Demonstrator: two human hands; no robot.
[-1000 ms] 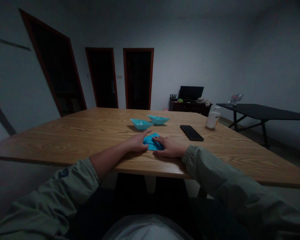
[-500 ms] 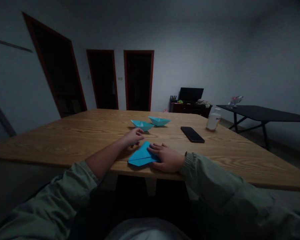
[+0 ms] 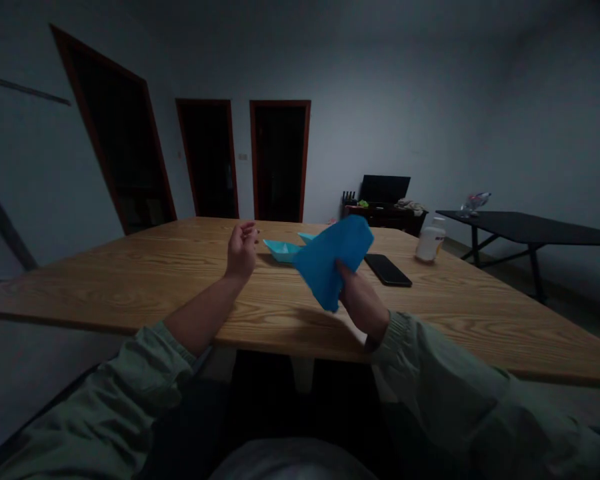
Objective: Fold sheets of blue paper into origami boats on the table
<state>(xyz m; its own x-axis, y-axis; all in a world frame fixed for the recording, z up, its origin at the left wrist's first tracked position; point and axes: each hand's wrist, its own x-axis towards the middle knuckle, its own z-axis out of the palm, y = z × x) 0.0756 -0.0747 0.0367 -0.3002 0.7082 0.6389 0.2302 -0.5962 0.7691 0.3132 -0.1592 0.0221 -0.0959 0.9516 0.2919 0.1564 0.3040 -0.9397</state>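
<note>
My right hand (image 3: 363,300) pinches a folded sheet of blue paper (image 3: 330,257) between thumb and fingers and holds it up off the table, tilted. To the left, my left hand (image 3: 242,252) is raised above the wood with loosely bent fingers; nothing shows in it. Just right of that hand a light-blue paper boat (image 3: 281,251) sits on the table. Behind the raised sheet, a second paper boat (image 3: 306,237) is mostly hidden, with only its left tip visible.
On the wooden table (image 3: 145,280), a black phone (image 3: 387,270) lies right of the paper, and a white bottle (image 3: 430,240) stands farther right. A black table (image 3: 530,227) is off to the right. Against the back wall, a cabinet bears a dark screen (image 3: 384,189).
The blue paper has come up off the table in my right hand and turned over. My left hand has moved left and up, away from the paper.
</note>
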